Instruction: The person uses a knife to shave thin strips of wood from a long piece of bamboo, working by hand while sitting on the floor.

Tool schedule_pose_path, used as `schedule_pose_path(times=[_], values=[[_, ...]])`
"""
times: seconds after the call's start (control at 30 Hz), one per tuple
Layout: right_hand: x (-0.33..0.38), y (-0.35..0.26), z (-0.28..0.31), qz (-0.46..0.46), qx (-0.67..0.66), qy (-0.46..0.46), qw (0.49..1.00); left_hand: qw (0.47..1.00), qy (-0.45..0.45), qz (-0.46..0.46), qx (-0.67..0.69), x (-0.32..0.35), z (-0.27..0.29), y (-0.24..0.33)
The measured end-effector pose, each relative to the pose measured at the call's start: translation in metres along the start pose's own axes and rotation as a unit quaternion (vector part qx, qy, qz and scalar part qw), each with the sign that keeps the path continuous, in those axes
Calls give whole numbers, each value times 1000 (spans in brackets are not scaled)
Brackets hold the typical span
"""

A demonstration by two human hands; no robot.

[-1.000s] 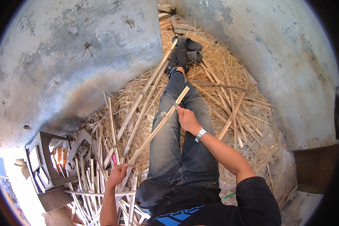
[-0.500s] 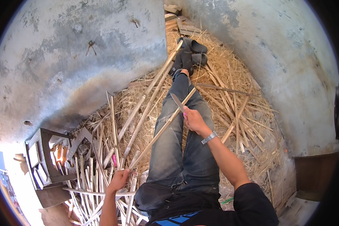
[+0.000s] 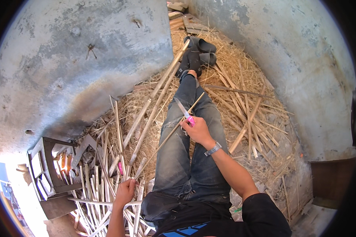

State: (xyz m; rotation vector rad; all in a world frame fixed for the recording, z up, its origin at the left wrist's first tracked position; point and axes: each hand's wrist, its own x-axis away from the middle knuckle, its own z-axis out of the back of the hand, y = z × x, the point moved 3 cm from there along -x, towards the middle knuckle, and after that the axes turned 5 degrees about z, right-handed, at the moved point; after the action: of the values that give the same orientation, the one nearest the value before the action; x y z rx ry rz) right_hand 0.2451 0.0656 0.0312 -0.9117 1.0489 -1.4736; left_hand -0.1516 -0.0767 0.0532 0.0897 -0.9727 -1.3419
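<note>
A slim wooden strip (image 3: 167, 138) slants across my thighs, running from my left hip up toward my right knee. Its lower end is pinched in my left hand (image 3: 125, 192), whose fingers are closed beside the pile of sticks. Above my legs, my right hand (image 3: 196, 130) grips a knife (image 3: 181, 107) with a pink handle. The blade points up and away to the left, near the strip. My right fingertips are at the strip; whether they also hold it I cannot tell.
Several pale sticks (image 3: 93, 185) are heaped at my left beside a dark metal frame (image 3: 55, 168). Long poles (image 3: 150, 118) lean near my left leg. More sticks (image 3: 249, 122) lie over shavings (image 3: 225, 51) at right. Grey walls (image 3: 79, 59) curve around; a pink object (image 3: 120, 168) sits among the sticks.
My right hand has shifted a little left and toward me, turning so more of the pink handle shows. The strip now shows a narrower side. My left hand has barely moved.
</note>
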Motion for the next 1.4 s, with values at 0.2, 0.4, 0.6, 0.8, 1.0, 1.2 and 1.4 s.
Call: schedule_pose_path(times=[0.2,0.4,0.6,0.8,1.0,1.2,1.4], values=[[-2,8,16,82,84,64,991,999,1,-26,43,-3,-10,-17],[-8,33,36,64,23,65,996,991,-72,9,116,-13,-27,-39],[1,60,-8,-189,-444,-54,874,962,-154,94,207,-15,-52,-57],[-5,68,-23,-194,-529,-21,826,952,-177,71,241,-15,-66,-42],[-11,58,-27,-152,-558,9,816,933,-215,101,270,-19,-71,-43],[-10,66,-35,-131,-628,16,767,926,-229,44,295,-28,-95,-59],[-6,70,-37,-101,-665,79,736,926,-235,37,293,-35,-106,-61]])
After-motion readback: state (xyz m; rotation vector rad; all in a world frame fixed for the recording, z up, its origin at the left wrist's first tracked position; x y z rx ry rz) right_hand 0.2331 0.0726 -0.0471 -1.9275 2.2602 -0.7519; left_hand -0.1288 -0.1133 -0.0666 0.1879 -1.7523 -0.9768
